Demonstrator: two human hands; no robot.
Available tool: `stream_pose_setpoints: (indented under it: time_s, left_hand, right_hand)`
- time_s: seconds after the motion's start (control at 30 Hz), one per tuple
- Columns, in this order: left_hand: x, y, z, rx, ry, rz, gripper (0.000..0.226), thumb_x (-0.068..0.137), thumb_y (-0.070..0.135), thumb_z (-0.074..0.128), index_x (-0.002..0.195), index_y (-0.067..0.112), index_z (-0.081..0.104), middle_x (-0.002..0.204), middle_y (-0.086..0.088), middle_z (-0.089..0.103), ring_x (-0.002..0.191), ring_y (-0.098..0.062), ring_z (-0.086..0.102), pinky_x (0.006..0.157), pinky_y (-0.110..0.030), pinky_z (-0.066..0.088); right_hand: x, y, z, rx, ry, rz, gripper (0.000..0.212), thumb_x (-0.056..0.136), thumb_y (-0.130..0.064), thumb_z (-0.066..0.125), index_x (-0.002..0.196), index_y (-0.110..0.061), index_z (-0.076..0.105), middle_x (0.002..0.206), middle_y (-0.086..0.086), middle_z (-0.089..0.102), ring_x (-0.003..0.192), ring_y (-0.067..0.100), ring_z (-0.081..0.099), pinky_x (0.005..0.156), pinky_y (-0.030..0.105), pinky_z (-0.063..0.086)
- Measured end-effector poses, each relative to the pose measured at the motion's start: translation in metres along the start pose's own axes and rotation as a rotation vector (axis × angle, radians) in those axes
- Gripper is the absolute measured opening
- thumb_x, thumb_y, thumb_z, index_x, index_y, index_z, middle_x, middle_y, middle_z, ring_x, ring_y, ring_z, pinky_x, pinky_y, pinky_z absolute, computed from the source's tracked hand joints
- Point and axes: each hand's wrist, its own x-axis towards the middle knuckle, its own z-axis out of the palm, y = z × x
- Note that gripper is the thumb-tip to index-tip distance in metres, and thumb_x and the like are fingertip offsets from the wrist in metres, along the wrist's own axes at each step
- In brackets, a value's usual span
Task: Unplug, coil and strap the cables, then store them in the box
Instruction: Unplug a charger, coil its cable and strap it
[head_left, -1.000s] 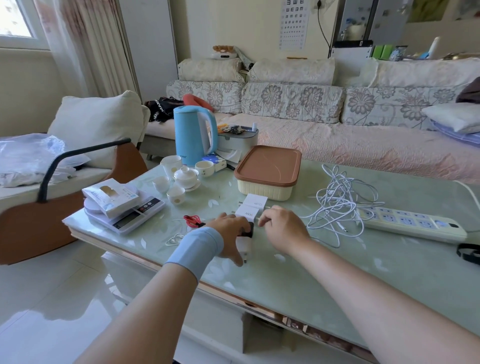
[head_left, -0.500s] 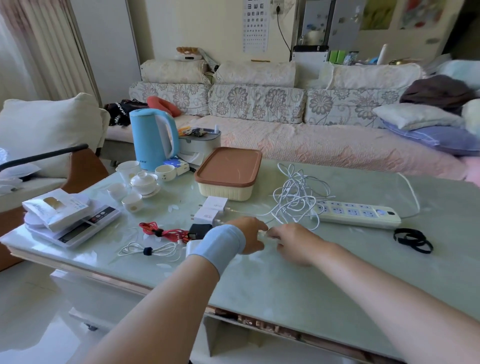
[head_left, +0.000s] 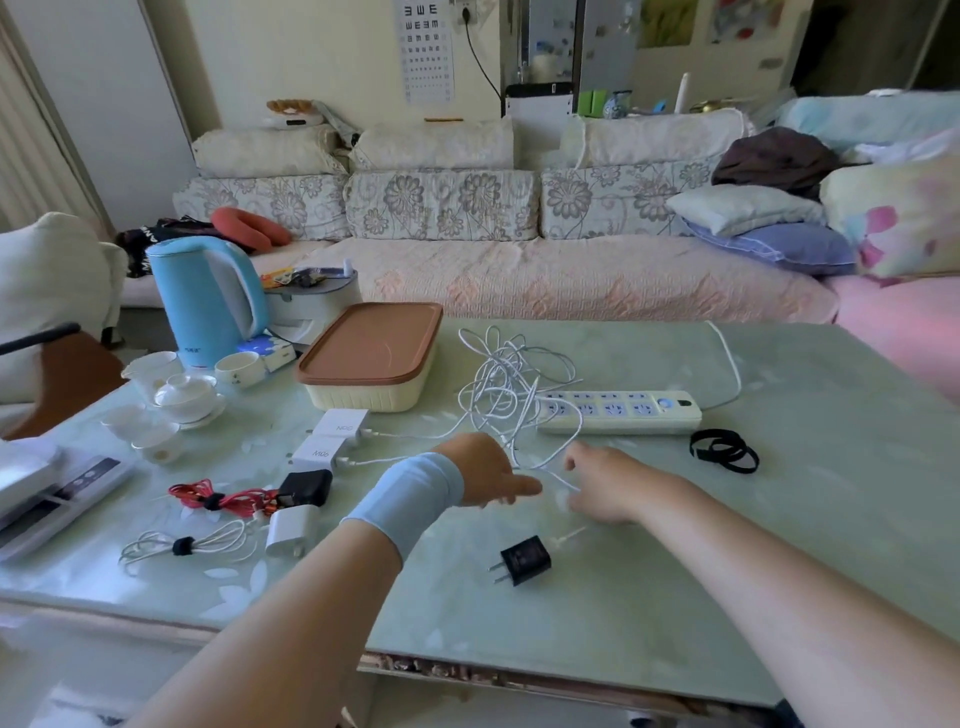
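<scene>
Cables (head_left: 509, 395) lay in a loose white tangle on the table (head_left: 779, 545), between the lidded box (head_left: 371, 358) and the power strip (head_left: 618, 413), touching the strip's near end. My left hand (head_left: 483, 470) and right hand (head_left: 602, 486) sat close together just in front of that tangle, with a thin white strand running between them. Left looked half curled with a finger out, right loosely curled; motion blur meant I could not tell if either was really pinching the strand.

Risks, as I judged them: pulling one strand could tighten the tangle into a knot, or drag the strip and the two white chargers (head_left: 332, 439) still wired to it. The black plug adapter (head_left: 524, 561) lay loose near the front edge, so a sweeping forearm could knock it off. The table looked glossy, so things would likely slide easily. The box was still closed, so nothing could go in yet. The black straps (head_left: 722, 449) were off to the right, well apart from the hands.

One red cable (head_left: 218, 499) and one white cable (head_left: 182, 545) were already bundled on the left, beside a black charger (head_left: 304, 488) and a white charger (head_left: 291, 530).

The pale green tabletop was cluttered: blue kettle (head_left: 208, 301), tea cups (head_left: 182, 395), a scale (head_left: 62, 493) at far left. Living room, floral sofa (head_left: 519, 249) behind with pillows, eye chart (head_left: 426, 47) on the wall.
</scene>
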Motion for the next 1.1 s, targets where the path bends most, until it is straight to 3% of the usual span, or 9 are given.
stream_pose_setpoints:
  time_s: [0.13, 0.33, 0.47, 0.57, 0.7, 0.83, 0.93, 1.03, 1.1]
  left_hand:
    - [0.02, -0.006, -0.004, -0.068, 0.313, -0.095, 0.036, 0.092, 0.05, 0.051, 0.092, 0.02, 0.07, 0.095, -0.003, 0.071, 0.087, -0.024, 0.067, 0.082, -0.035, 0.055]
    - [0.037, 0.003, 0.004, 0.002, 0.454, -0.046, 0.014, 0.087, 0.037, 0.063, 0.098, 0.03, 0.06, 0.097, 0.002, 0.067, 0.084, -0.02, 0.062, 0.07, -0.028, 0.052]
    - [0.048, 0.007, 0.01, 0.08, 0.572, 0.105, 0.026, 0.082, 0.035, 0.073, 0.107, 0.029, 0.069, 0.109, 0.002, 0.057, 0.106, -0.019, 0.05, 0.09, -0.033, 0.047]
    - [0.054, 0.016, 0.011, -0.09, 0.584, 0.226, 0.012, 0.081, 0.026, 0.076, 0.092, 0.021, 0.074, 0.103, 0.002, 0.058, 0.095, -0.017, 0.055, 0.09, -0.033, 0.047]
    - [0.048, 0.049, 0.012, -0.407, 0.479, 0.278, 0.007, 0.084, 0.022, 0.071, 0.088, 0.024, 0.076, 0.087, -0.002, 0.072, 0.076, -0.017, 0.063, 0.076, -0.026, 0.051]
    - [0.046, 0.064, 0.01, -0.862, 0.416, 0.291, 0.037, 0.084, -0.005, 0.051, 0.08, 0.022, 0.075, 0.09, -0.004, 0.075, 0.088, -0.026, 0.069, 0.081, -0.035, 0.058]
    - [0.054, 0.056, 0.007, -0.779, 0.59, 0.389, 0.049, 0.08, -0.013, 0.04, 0.087, 0.023, 0.073, 0.093, 0.004, 0.065, 0.09, -0.019, 0.063, 0.077, -0.03, 0.056]
    - [0.059, 0.044, 0.006, -0.513, 0.862, 0.429, 0.047, 0.074, -0.005, 0.054, 0.108, 0.025, 0.065, 0.089, 0.003, 0.049, 0.077, -0.007, 0.05, 0.08, -0.022, 0.044]
    - [0.062, 0.037, 0.005, -0.396, 0.933, 0.433, 0.046, 0.07, 0.01, 0.067, 0.113, 0.026, 0.065, 0.102, 0.0, 0.047, 0.091, -0.015, 0.048, 0.09, -0.025, 0.039]
  right_hand:
    - [0.003, 0.01, 0.001, 0.042, 0.051, -0.049, 0.025, 0.089, -0.016, 0.054, 0.11, -0.029, 0.061, 0.117, -0.001, 0.061, 0.099, 0.02, 0.056, 0.073, 0.024, 0.04]
    - [-0.004, 0.032, -0.007, -0.058, 0.086, -0.001, 0.019, 0.086, -0.014, 0.05, 0.089, -0.03, 0.06, 0.1, -0.007, 0.062, 0.094, 0.018, 0.058, 0.074, 0.027, 0.044]
    - [-0.012, 0.038, -0.017, -0.225, 0.068, 0.09, 0.021, 0.085, -0.014, 0.052, 0.1, -0.023, 0.064, 0.112, -0.001, 0.065, 0.1, 0.023, 0.062, 0.078, 0.03, 0.048]
    - [-0.012, 0.037, -0.015, -0.283, 0.126, 0.098, 0.03, 0.086, -0.01, 0.053, 0.114, -0.017, 0.06, 0.123, 0.007, 0.058, 0.108, 0.027, 0.058, 0.085, 0.035, 0.049]
    - [-0.005, 0.025, -0.011, 0.43, 0.255, -0.065, 0.05, 0.082, -0.01, 0.052, 0.131, -0.023, 0.048, 0.122, 0.002, 0.055, 0.117, 0.024, 0.053, 0.098, 0.035, 0.045]
    - [-0.003, 0.011, -0.022, 1.081, 0.341, -0.083, 0.037, 0.081, -0.003, 0.045, 0.11, -0.022, 0.059, 0.072, 0.003, 0.065, 0.062, 0.02, 0.06, 0.064, 0.04, 0.054]
    - [-0.004, 0.016, -0.028, 1.167, 0.41, -0.076, 0.03, 0.09, -0.008, 0.045, 0.102, -0.03, 0.062, 0.055, -0.008, 0.049, 0.051, 0.013, 0.042, 0.048, 0.025, 0.035]
    - [-0.007, 0.023, -0.031, 1.097, 0.513, -0.227, 0.025, 0.102, -0.027, 0.049, 0.091, -0.026, 0.07, 0.047, -0.014, 0.035, 0.042, 0.002, 0.031, 0.044, 0.013, 0.026]
    - [-0.012, 0.025, -0.033, 1.075, 0.488, -0.312, 0.034, 0.103, -0.03, 0.048, 0.08, -0.024, 0.072, 0.049, -0.011, 0.029, 0.041, 0.004, 0.025, 0.043, 0.014, 0.023]
